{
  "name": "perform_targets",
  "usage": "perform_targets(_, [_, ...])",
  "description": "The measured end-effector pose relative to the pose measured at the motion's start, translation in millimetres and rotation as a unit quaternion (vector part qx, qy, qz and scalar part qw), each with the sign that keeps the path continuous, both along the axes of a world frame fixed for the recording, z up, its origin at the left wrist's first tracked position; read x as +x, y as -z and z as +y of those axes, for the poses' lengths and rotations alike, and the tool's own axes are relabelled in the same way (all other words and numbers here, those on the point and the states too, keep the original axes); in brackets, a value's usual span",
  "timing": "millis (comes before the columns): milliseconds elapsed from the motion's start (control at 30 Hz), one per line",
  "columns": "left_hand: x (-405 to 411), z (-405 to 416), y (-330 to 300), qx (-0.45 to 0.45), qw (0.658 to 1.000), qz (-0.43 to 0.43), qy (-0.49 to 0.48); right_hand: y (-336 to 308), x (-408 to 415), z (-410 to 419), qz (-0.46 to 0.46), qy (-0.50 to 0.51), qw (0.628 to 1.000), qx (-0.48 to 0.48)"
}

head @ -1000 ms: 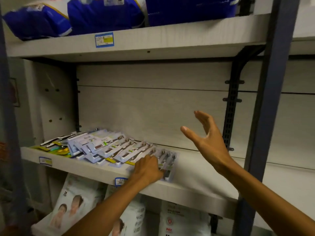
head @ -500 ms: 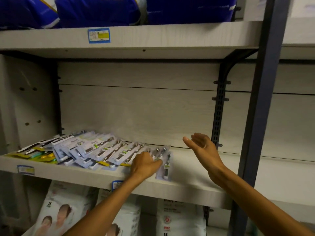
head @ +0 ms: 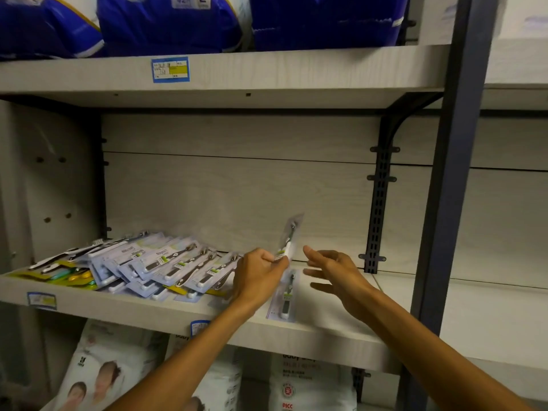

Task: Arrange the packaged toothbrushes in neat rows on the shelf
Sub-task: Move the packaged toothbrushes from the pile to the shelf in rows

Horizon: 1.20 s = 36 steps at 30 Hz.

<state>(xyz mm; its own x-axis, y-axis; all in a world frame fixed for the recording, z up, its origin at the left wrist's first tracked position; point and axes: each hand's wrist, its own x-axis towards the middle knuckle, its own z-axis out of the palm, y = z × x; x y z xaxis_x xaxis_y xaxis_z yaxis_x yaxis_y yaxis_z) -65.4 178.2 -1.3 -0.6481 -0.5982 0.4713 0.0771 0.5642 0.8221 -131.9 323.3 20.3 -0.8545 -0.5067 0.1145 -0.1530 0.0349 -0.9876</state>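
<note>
Toothbrushes (head: 166, 262) overlap on pale wood-grain shelf (head: 326, 330) beneath blue packs (head: 166, 25).

Left hand (head: 261, 272) no longer lies flat on the fanned toothbrush packs (head: 166, 262); it now pinches one toothbrush pack (head: 289, 241), lifted off the shelf (head: 326, 333) and tilted up. Another single pack (head: 286, 298) now lies alone just right of the fan. Right hand (head: 335, 274) drops from raised to just right of the lifted pack, fingers spread.
</note>
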Motion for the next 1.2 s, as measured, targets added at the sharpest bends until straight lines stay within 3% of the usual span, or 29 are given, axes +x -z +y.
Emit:
perform_targets(100, [6, 18, 1, -0.130, 0.991, 0.040, -0.017, -4, 0, -4, -0.005, -0.060, 0.998, -0.007])
perform_targets(233, [5, 28, 9, -0.230, 0.971, 0.065, -0.007, -7, 3, -9, 0.008, -0.025, 0.999, -0.046])
perform_targets(400, [4, 14, 13, -0.194, 0.976, 0.093, 0.041, -13, -4, 2, 0.056, 0.043, 0.995, -0.063])
perform_targets(533, [-12, -2, 26, -0.239, 0.969, -0.042, -0.036, -13, -7, 10, 0.092, 0.057, 0.993, -0.038])
perform_targets(800, [-36, -2, 41, -0.358, 0.901, -0.245, -0.024, -10, -3, 17, 0.130, 0.051, 0.990, -0.022])
perform_targets(1033, [-35, -1, 26, -0.246, 0.932, -0.265, -0.017, -8, 5, 25, 0.154, 0.051, 0.987, 0.000])
perform_targets(1200, [-25, -9, 9, -0.042, 0.976, -0.204, 0.056, -13, 11, 32, 0.157, 0.043, 0.987, 0.003])
